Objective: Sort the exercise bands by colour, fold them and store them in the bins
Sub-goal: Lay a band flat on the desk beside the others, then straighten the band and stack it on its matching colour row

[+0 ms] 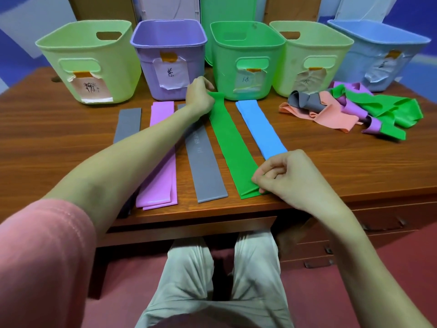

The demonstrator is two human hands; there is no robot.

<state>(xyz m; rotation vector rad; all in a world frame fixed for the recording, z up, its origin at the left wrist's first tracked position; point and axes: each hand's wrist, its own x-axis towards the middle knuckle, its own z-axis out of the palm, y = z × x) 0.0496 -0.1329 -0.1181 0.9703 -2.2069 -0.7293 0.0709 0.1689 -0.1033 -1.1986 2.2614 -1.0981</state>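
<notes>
Person wears a pink knit sleeve (45, 252) pushed up on the left arm, right forearm (359, 252) bare with no sleeve visible, both hands bare, no rings or watch, and light grey-beige creased trousers (189, 275) on both legs.

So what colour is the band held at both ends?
Green: the green band, clearest in the head view.

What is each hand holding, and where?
Both hold the green band: left hand grips its far end, right hand pinches its near end.
</notes>
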